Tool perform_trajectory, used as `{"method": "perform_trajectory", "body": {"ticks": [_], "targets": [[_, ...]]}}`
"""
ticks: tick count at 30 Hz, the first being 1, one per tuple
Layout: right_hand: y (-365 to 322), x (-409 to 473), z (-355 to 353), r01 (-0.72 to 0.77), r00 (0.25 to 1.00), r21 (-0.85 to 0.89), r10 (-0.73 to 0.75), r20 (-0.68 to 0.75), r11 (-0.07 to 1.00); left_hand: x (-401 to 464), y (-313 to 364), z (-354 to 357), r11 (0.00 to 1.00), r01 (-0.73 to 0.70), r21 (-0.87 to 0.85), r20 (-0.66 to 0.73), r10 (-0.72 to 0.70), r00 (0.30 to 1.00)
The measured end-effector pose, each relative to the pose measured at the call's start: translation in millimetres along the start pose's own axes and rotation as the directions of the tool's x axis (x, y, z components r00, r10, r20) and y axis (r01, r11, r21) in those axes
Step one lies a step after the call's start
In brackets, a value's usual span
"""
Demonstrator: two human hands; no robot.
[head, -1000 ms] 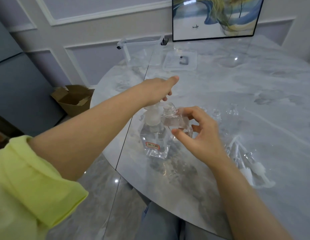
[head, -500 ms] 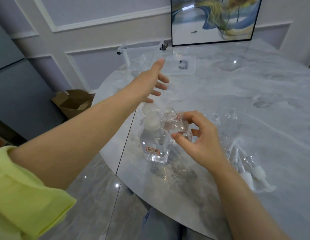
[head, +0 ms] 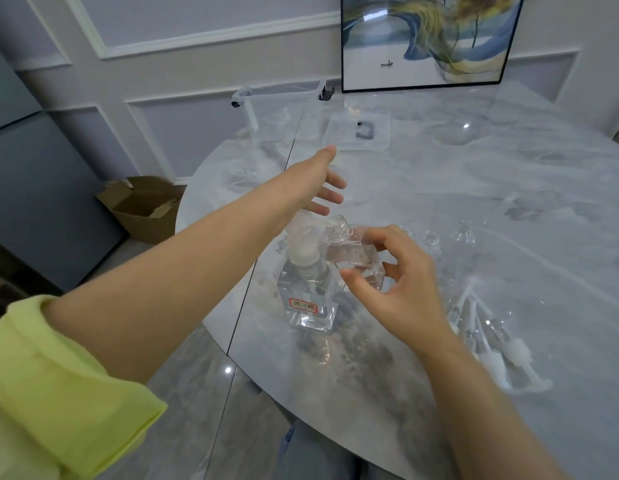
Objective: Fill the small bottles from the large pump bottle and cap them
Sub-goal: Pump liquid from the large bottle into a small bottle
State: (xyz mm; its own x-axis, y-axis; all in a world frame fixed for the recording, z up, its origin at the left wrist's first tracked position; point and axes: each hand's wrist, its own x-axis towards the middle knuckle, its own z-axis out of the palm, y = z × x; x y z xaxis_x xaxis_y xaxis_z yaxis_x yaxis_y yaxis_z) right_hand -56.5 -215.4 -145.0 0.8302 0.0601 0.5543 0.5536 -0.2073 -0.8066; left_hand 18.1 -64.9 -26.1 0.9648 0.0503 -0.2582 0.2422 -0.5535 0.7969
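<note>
The large clear pump bottle [head: 306,292] with a red-edged label stands near the table's front-left edge; its white pump head is partly hidden by my left forearm. My right hand [head: 398,285] holds a small clear bottle [head: 353,251] tilted, its open neck pointing toward the pump head. My left hand [head: 321,181] hovers above and beyond the pump, fingers straight and spread, holding nothing. Three more small open bottles [head: 431,240] stand in a row to the right. Several pump caps with tubes [head: 488,337] lie in a pile at the right.
A marble-patterned round table [head: 508,188] carries a clear plastic bin [head: 280,112] and its flat lid [head: 358,131] at the back. A framed picture [head: 425,39] leans against the wall. An open cardboard box [head: 145,206] sits on the floor at the left.
My left hand has lifted off the pump head and moved up and away, fingers spreading. My right hand keeps the small bottle at the pump.
</note>
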Motion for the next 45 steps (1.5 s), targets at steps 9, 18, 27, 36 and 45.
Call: {"method": "perform_trajectory", "body": {"ticks": [9, 18, 27, 36, 45], "targets": [[4.5, -0.5, 1.0, -0.02, 1.0, 0.026, 0.02, 0.001, 0.999, 10.2, -7.7, 5.0, 0.996, -0.074, 0.055, -0.069, 0.078, 0.995], [6.9, -0.7, 1.4, -0.047, 0.999, 0.019, 0.047, -0.004, 0.999, 13.3, -10.3, 6.3, 0.985, -0.125, 0.119, -0.081, 0.136, 0.987], [6.4, 0.0, 1.4, -0.035, 0.999, 0.007, 0.035, -0.006, 0.999, 14.1, -5.3, 8.4, 0.975, -0.111, 0.192, -0.064, 0.125, 0.99], [6.6, -0.3, -0.1, -0.036, 0.999, 0.005, 0.036, -0.007, 0.999, 16.1, -8.5, 6.2, 0.967, -0.095, 0.235, -0.058, 0.111, 0.992], [4.4, -0.4, 0.3, -0.033, 0.999, 0.012, 0.033, -0.005, 0.999, 15.4, -7.5, 4.7, 0.957, -0.088, 0.276, -0.047, 0.105, 0.993]]}}
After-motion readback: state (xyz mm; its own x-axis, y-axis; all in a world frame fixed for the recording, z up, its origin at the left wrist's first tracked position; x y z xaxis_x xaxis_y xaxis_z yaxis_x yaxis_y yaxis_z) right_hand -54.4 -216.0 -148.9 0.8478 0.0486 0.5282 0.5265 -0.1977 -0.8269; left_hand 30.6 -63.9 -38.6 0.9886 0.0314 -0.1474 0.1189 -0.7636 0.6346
